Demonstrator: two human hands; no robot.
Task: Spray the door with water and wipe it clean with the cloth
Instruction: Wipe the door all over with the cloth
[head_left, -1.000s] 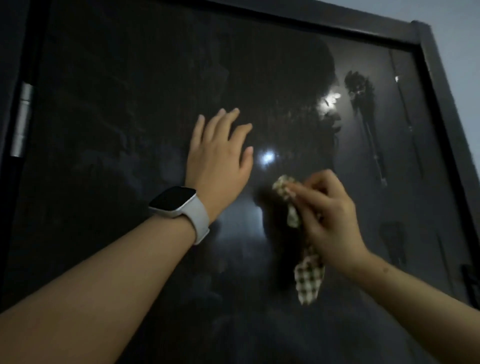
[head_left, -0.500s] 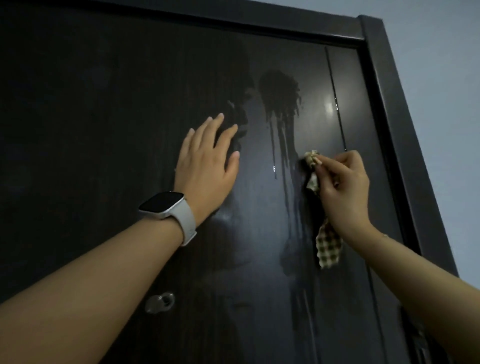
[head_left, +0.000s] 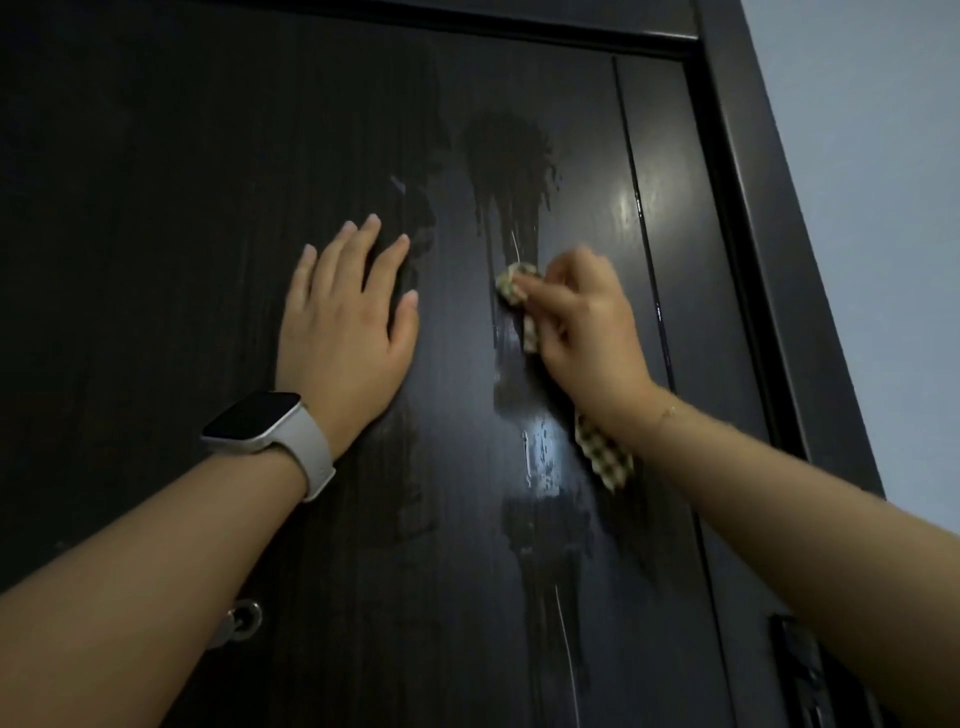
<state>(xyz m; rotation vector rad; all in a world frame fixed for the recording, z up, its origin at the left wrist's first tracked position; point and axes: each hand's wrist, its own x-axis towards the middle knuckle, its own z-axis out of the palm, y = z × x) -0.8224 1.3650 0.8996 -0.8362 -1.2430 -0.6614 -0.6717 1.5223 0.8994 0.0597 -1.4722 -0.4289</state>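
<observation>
A dark wooden door (head_left: 182, 208) fills the head view. A wet spray patch (head_left: 511, 156) with runs down the panel sits right of centre. My left hand (head_left: 345, 322) lies flat on the door with straight fingers, a white smartwatch on its wrist. My right hand (head_left: 584, 322) grips a checked cloth (head_left: 514, 283) and presses it on the wet streak below the patch. A loose end of the cloth (head_left: 605, 457) hangs beneath my wrist. No spray bottle is in view.
The dark door frame (head_left: 753, 208) runs down the right side, with a pale wall (head_left: 872, 182) beyond it. A metal keyhole cover (head_left: 244, 616) shows under my left forearm. A dark lock fitting (head_left: 800, 665) sits at the door's lower right edge.
My right hand with the cloth went right toward the door edge, then came back left onto the wet streak. My left hand stayed flat on the door. The view shifted.
</observation>
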